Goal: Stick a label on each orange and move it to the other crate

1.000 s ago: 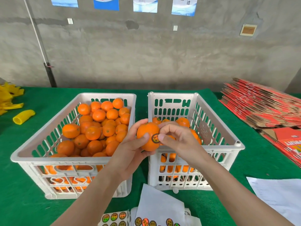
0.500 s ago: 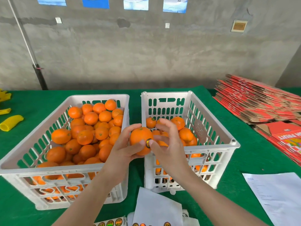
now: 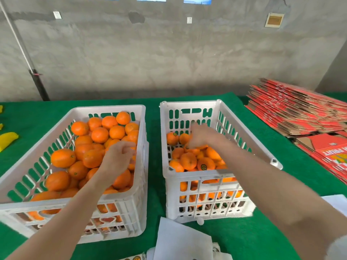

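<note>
The left white crate [image 3: 106,109] is heaped with unlabelled oranges [image 3: 62,158]. My left hand [image 3: 118,156] hovers over its right side with fingers loosely curled and nothing in it. The right white crate [image 3: 189,104] holds several oranges, and one near the front [image 3: 206,163] shows a round dark label. My right hand [image 3: 199,136] reaches deep into this crate, low over the fruit at the back. It is motion-blurred, so I cannot tell whether it still holds an orange. A strip of round labels [image 3: 135,258] peeks in at the bottom edge.
White backing paper [image 3: 180,241] lies in front of the crates on the green table [image 3: 234,239]. A stack of flat red cartons [image 3: 300,111] fills the right side. Yellow gloves [image 3: 7,139] lie far left, and a white sheet [image 3: 334,201] sits near right.
Both hands held one labelled orange between the crates. Now they have parted: my right hand went into the right crate and my left hand moved back over the left crate, empty.
</note>
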`<act>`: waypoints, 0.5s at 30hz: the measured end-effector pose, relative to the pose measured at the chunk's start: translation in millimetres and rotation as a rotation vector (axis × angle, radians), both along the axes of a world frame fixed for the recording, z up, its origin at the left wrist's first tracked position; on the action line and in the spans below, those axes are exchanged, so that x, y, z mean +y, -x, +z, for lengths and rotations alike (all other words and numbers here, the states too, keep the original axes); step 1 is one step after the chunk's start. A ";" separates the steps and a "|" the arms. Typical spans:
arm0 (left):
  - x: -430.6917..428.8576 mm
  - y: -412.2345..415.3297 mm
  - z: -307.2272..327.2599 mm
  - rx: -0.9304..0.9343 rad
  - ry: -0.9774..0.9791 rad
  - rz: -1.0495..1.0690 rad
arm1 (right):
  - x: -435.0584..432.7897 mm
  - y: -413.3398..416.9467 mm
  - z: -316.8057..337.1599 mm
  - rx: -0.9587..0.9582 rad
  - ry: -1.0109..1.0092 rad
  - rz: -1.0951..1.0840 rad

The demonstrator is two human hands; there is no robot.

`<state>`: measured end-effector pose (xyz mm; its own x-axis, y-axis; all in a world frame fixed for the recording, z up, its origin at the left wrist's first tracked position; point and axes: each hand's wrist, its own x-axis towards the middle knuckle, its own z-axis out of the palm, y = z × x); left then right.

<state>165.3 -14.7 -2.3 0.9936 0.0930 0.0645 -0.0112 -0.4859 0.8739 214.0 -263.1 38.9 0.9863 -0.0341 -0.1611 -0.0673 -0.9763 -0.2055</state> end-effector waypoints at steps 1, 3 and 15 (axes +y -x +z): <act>3.9 -2.7 -4.3 0.000 -0.019 0.030 | -11.0 -3.1 -7.4 0.089 0.145 -0.020; 11.8 -6.9 -10.2 -0.013 -0.011 0.093 | -29.4 -4.5 -26.6 0.238 0.325 -0.058; 51.2 -21.0 -10.7 -0.037 0.178 0.303 | -1.0 -1.0 -20.9 -0.210 0.267 -0.070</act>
